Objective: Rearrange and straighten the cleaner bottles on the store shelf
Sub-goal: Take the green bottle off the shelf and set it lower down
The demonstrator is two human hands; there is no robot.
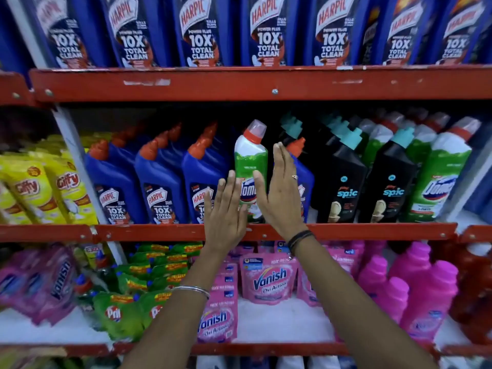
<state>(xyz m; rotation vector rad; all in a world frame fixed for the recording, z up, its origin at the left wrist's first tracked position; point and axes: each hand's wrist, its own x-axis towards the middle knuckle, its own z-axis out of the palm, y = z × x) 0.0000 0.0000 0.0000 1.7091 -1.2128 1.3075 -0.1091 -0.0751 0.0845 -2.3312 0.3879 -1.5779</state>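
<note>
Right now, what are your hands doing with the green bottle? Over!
Both hands open: left hand and right hand flank the green Domex bottle. Bottle upright on middle shelf. Blue Harpic bottle close behind right hand.

Green Domex bottle point(250, 166) upright, middle shelf, among blue Harpic bottles point(159, 179).

The shelf rails point(266, 83) are red, chipped white in spots. Blue bottles point(157, 179) carry orange-red caps. One bottle point(250, 161) is green and white, red-collared. Black bottles point(340, 179) have teal caps. Yellow pouches point(40, 193) fill the left edge; pink pouches point(269, 278) lie below.
</note>
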